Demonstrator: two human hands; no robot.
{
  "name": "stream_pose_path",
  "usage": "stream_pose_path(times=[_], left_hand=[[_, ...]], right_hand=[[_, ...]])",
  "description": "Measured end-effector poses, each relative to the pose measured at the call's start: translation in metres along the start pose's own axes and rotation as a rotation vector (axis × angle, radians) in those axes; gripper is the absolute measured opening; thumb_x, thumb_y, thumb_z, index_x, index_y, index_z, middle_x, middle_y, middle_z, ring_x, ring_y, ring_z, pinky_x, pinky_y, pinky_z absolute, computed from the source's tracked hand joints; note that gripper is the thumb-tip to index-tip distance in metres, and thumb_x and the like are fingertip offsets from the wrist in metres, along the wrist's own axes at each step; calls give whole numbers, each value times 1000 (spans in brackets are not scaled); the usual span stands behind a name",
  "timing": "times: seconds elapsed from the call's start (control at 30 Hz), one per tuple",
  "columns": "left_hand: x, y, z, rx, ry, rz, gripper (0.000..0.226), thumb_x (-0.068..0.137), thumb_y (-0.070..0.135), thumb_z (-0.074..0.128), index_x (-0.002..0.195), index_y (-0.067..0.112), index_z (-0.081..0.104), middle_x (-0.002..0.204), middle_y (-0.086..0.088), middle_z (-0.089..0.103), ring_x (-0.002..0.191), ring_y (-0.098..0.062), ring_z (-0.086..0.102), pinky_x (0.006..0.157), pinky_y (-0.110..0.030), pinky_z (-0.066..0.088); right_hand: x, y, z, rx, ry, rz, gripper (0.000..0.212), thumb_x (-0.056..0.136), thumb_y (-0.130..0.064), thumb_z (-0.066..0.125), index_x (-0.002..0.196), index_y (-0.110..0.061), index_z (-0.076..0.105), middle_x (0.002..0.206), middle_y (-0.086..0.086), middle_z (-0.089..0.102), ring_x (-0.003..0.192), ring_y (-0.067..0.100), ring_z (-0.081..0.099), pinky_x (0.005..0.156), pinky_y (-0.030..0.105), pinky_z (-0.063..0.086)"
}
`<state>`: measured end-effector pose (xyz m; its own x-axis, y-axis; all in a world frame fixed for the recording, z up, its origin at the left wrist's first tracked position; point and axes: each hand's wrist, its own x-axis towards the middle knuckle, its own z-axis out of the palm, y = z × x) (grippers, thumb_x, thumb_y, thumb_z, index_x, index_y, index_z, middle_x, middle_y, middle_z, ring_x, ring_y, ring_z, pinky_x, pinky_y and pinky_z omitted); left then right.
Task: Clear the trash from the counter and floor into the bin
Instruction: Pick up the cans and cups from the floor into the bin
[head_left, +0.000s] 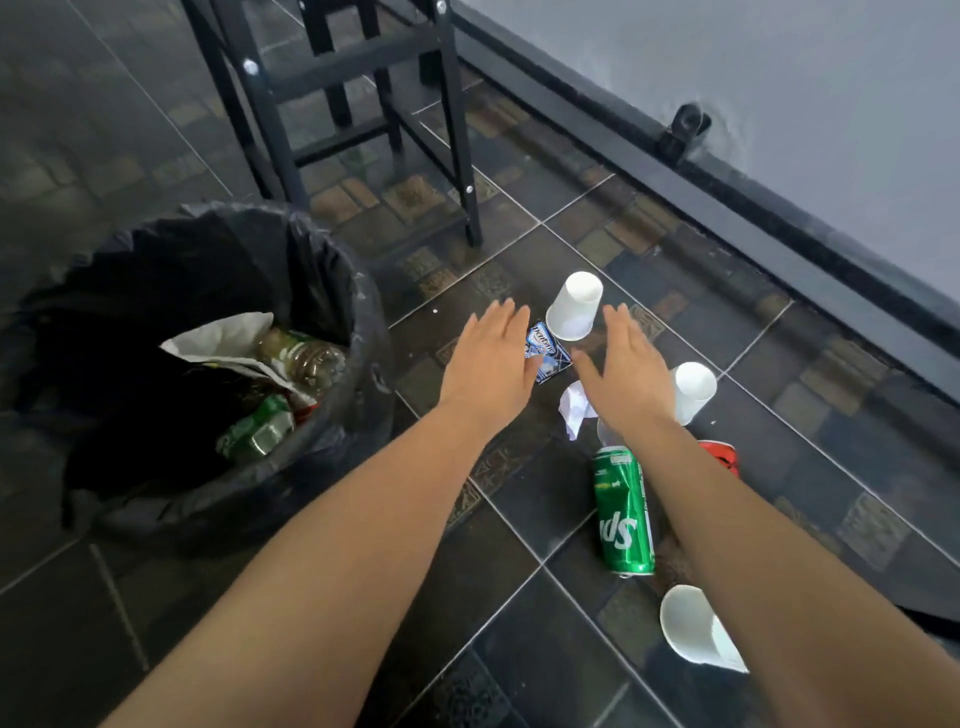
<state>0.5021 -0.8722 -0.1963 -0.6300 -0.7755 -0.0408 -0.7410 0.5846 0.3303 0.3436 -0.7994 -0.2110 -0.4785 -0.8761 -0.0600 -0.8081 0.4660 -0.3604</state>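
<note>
A bin (332, 270) lined with a black bag stands on the floor at the left and holds bottles, a can and paper. Trash lies on the tiles to its right: a white paper cup (574, 306), a blue and white wrapper (545, 351), a crumpled white paper (575, 405), a second white cup (693, 389), a green soda can (623, 512), a red item (719, 454) and a third white cup (696, 631). My left hand (491, 364) hovers over the wrapper's left edge with fingers straight. My right hand (626, 369) is spread flat just right of the first cup. Neither holds anything.
A black stool frame (363, 104) stands behind the bin. A dark baseboard (779, 218) with a small black fitting (685, 130) runs along the grey wall at the right.
</note>
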Motion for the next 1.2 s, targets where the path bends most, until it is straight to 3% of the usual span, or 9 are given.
stream_pose_path(times=[0.27,0.43,0.6,0.77,0.87,1.2], left_hand=[[51,-18,84,64,-207,-149,78,97,45,55,157,14,15,166,-9,10,153,-25,5,124,-40,7],[78,-11,109,117,-264,-171,89,94,56,53,159,18,5,166,-13,-3,153,-28,-4,124,-42,4],[87,-10,124,172,-279,-184,87,94,64,45,159,23,5,166,-15,-4,153,-30,-4,123,-45,5],[85,-11,129,107,-138,-159,72,96,56,49,155,23,25,157,-18,23,145,-30,21,117,-38,22],[78,-12,130,90,-85,-171,72,95,53,53,153,20,29,149,-18,32,135,-30,31,112,-37,30],[37,-31,89,-61,148,-285,72,92,50,60,151,19,33,152,-20,32,139,-33,29,111,-42,35]], right_hand=[[70,22,45,-42,0,-47,75,96,-43,52,154,-15,13,163,9,12,147,28,19,118,39,19],[98,24,59,-66,29,-94,75,96,-44,52,155,-26,10,163,8,6,146,30,22,117,41,24],[108,28,64,-58,45,-79,62,96,-38,55,150,-28,26,161,8,15,140,34,31,111,44,32],[105,29,68,9,102,-77,49,96,-32,56,141,-24,39,154,4,26,127,33,43,101,45,43],[104,31,68,88,143,-55,40,97,-26,55,135,-18,45,146,7,36,121,34,47,96,44,43],[82,16,35,305,320,-52,40,90,-22,62,129,-17,51,140,3,41,113,24,53,87,38,47]])
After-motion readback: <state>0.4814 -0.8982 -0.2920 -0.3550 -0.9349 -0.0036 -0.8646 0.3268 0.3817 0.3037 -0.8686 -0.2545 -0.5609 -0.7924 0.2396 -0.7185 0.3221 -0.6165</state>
